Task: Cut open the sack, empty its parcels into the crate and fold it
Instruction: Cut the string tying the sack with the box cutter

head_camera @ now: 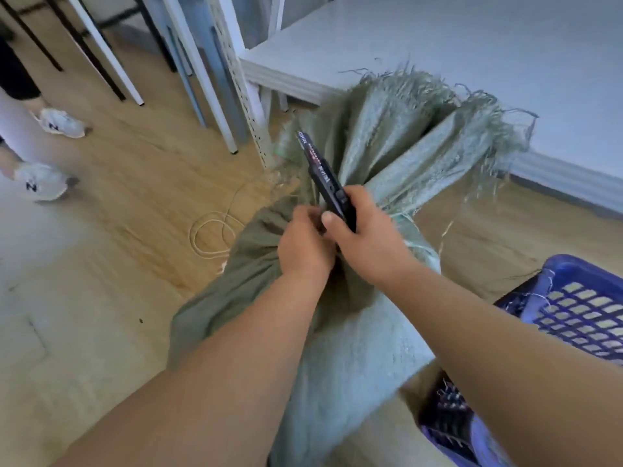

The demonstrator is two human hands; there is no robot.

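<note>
- Fingers of the right hand (365,237) are curled round the black handle of a utility knife (325,178), thumb laid along its side; the knife's far end points up and away, past the sack's neck.
- Left hand (303,244) pinches the gathered cloth at that neck, fingers bunched tight and touching the right thumb.
- Green woven sack (354,348) stands on the wooden floor (141,183); its frayed mouth (438,106) fans out above the tied neck and reaches the edge of a white platform (472,45).
- Right of the sack, just beside it, sits a blue lattice crate (580,311), its rim open.
- Left of the sack lies bare floor with a looped pale cord (210,235).
- Farther left of the sack, another person's white sneakers (50,153) stand near the table legs (215,96).
</note>
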